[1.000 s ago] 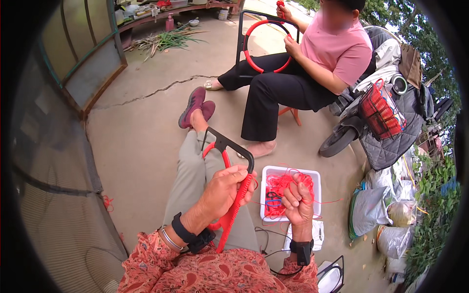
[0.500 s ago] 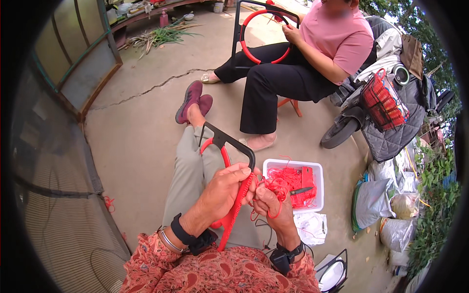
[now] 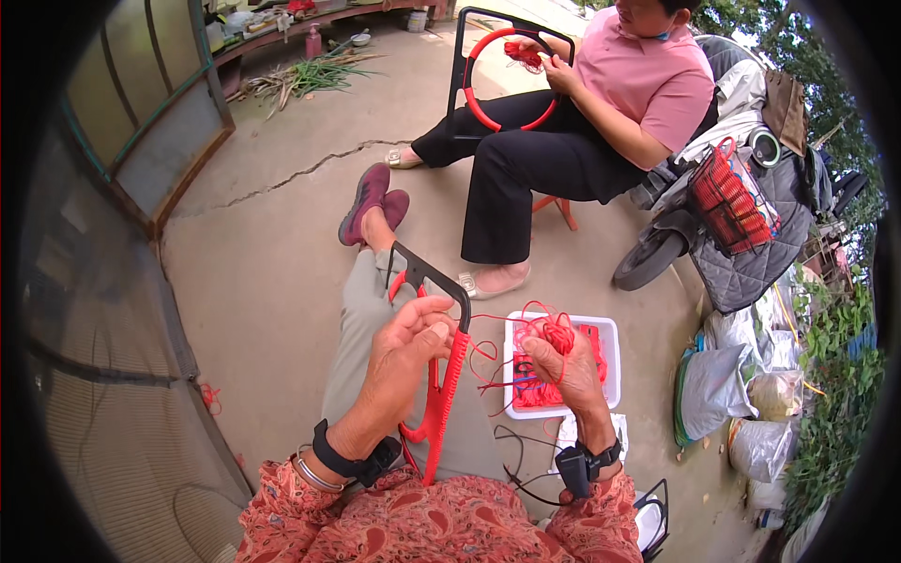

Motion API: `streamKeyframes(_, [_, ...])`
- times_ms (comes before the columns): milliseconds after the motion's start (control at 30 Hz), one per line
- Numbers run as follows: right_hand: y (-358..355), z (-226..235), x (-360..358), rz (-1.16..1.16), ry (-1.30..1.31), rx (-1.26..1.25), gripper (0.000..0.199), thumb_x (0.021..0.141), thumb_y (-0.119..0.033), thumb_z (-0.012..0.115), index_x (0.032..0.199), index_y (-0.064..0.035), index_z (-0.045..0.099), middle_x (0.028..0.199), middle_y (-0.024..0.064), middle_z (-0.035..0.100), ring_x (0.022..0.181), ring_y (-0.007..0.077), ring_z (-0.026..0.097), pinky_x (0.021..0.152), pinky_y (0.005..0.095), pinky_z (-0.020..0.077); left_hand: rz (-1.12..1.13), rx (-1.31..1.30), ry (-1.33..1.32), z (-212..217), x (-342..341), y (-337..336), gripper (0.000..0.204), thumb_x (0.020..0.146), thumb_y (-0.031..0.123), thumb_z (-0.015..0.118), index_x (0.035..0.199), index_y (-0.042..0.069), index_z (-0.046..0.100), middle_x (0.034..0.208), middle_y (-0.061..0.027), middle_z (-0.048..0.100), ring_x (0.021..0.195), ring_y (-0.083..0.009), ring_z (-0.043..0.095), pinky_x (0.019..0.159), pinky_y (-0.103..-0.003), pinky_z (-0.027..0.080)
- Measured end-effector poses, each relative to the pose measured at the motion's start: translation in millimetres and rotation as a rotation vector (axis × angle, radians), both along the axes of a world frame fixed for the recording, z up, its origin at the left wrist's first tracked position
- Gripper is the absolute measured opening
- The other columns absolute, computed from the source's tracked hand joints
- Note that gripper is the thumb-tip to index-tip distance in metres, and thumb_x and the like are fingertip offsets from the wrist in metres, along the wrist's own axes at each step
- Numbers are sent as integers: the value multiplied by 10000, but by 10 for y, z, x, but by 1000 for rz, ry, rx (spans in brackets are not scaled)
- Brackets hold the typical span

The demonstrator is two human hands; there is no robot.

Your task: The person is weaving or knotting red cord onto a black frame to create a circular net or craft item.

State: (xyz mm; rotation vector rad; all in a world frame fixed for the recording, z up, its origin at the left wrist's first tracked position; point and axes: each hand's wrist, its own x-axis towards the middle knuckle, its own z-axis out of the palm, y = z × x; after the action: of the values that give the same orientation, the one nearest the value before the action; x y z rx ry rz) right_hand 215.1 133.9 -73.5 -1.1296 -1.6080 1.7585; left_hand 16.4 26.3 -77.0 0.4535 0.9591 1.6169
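A black frame (image 3: pixel 439 273), wrapped in red cord along its near side and part of an inner ring, stands tilted over my lap. My left hand (image 3: pixel 405 349) grips its right edge at the black corner, thumb and fingers against the bar. My right hand (image 3: pixel 574 373) is closed round a loose bundle of red cord (image 3: pixel 554 330), held apart from the frame above a white tub. A strand of cord runs slackly between the bundle and the wrapped edge.
The white plastic tub (image 3: pixel 615 361) holds more red cord. Opposite sits a person in a pink top (image 3: pixel 638 89), holding a similar black frame (image 3: pixel 457 89) with a red-wrapped ring. Black cables (image 3: pixel 511 460) lie near my right wrist; sacks (image 3: pixel 718 389) line the right.
My right hand has drawn away from the frame to the right with the cord bundle, pulling out a strand. My left-hand fingers have loosened somewhat. The other person's cord bundle now shows inside their frame.
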Motion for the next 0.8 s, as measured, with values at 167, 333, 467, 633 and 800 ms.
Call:
streamKeyframes(167, [253, 346, -56, -41, -278, 613, 221, 810, -89, 656, 815, -13, 449, 638, 78, 483, 585, 148, 444, 555, 304, 393, 224, 160, 328, 180, -264, 37, 259, 882, 147, 608, 1069, -31, 591, 951, -79, 623, 862, -143, 597, 780, -299, 492])
streamKeyframes(333, [194, 781, -551, 171, -382, 871, 262, 767, -48, 665, 889, -13, 436, 699, 137, 523, 627, 283, 506, 598, 346, 417, 89, 252, 628, 584, -231, 270, 414, 839, 177, 694, 1179, -24, 568, 1045, -65, 585, 916, -118, 568, 818, -267, 472])
streamKeyframes(467, [141, 893, -766, 277, -359, 1045, 297, 763, -12, 633, 974, -11, 423, 730, 207, 580, 703, 433, 562, 598, 441, 430, -104, 287, 670, 708, -163, 459, 387, 834, 153, 683, 1145, -47, 570, 1043, -76, 602, 785, -77, 572, 684, -214, 471])
streamKeyframes(633, [171, 782, -766, 168, -339, 1015, 332, 759, 9, 639, 1003, -9, 414, 767, 215, 591, 750, 425, 592, 621, 411, 460, -85, 202, 903, 707, -212, 607, 188, 849, 76, 614, 995, -41, 636, 772, -37, 658, 681, -49, 571, 621, -213, 460])
streamKeyframes(800, [256, 770, -635, 226, -68, 770, 371, 804, -68, 649, 1111, -25, 446, 731, 134, 582, 584, 231, 589, 540, 351, 460, 28, 146, 650, 566, -293, 697, 114, 848, 54, 609, 919, -28, 645, 743, -35, 664, 690, -40, 580, 618, -205, 459])
